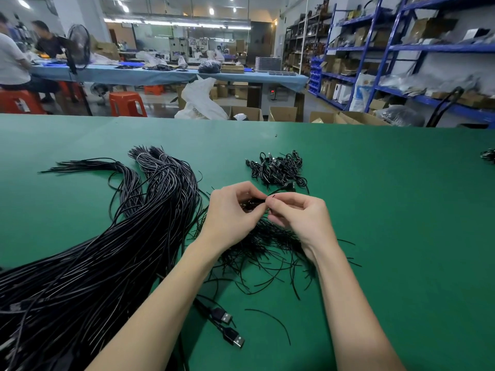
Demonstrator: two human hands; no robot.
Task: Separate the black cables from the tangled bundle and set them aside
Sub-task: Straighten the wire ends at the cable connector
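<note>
A thick bundle of long black cables (101, 253) lies across the left of the green table (388, 210). Beneath my wrists spreads a loose tangle of thin black wires (267, 250). My left hand (230, 212) and my right hand (300, 212) meet at the fingertips above this tangle, both pinching a small clump of black cable pieces (254, 203). A separate small heap of short black cables with plugs (277, 168) rests just beyond my hands.
Two black USB plugs (230, 328) lie near my left forearm. A stray cable clump (488, 155) sits at the table's far right edge. Beyond the table are cardboard boxes (281, 113), orange stools, a blue-covered workbench with seated people and blue shelving (401, 49).
</note>
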